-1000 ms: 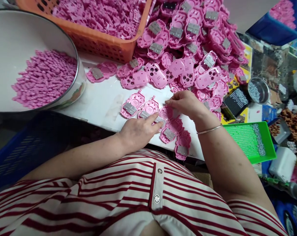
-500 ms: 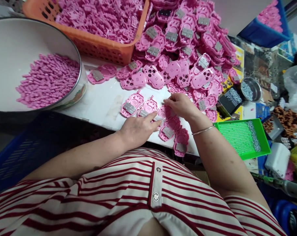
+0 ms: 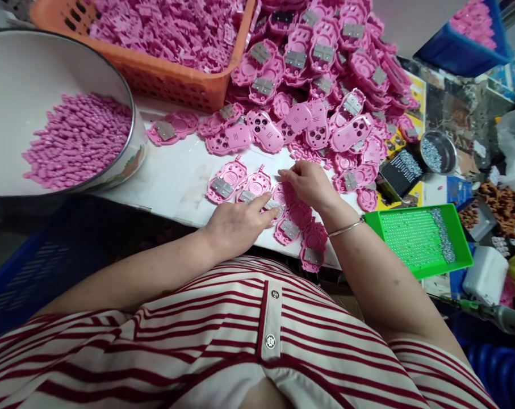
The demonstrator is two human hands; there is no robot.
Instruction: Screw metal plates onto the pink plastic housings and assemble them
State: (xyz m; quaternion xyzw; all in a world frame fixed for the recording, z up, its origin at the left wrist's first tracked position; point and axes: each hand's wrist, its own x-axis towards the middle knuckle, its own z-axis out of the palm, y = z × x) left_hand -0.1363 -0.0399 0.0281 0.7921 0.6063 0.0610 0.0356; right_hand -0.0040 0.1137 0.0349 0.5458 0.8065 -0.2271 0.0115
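Observation:
Several pink plastic shells with grey metal plates lie in a curved row on the white table (image 3: 172, 196). The leftmost shell (image 3: 226, 180) lies untouched. My left hand (image 3: 239, 222) rests with spread fingers over the second shell (image 3: 257, 184) and the third shell (image 3: 284, 194). At the top of the third shell is my right hand (image 3: 307, 180), thumb and forefinger pinched together; anything between them is too small to make out. To the right and nearer the table edge lie two more shells, one (image 3: 292, 222) overlapping the other (image 3: 313, 247).
A big white basin (image 3: 133, 136) with pink pieces stands left. Behind are an orange basket (image 3: 176, 85) and a heap of pink shells (image 3: 325, 51). A green tray (image 3: 461, 255), a black tray (image 3: 396, 190) and a metal bowl (image 3: 453, 150) of small metal parts sit right.
My right hand has shifted very slightly left at the top of the third shell. My left hand keeps its place on the shells, and the camera view has moved a little.

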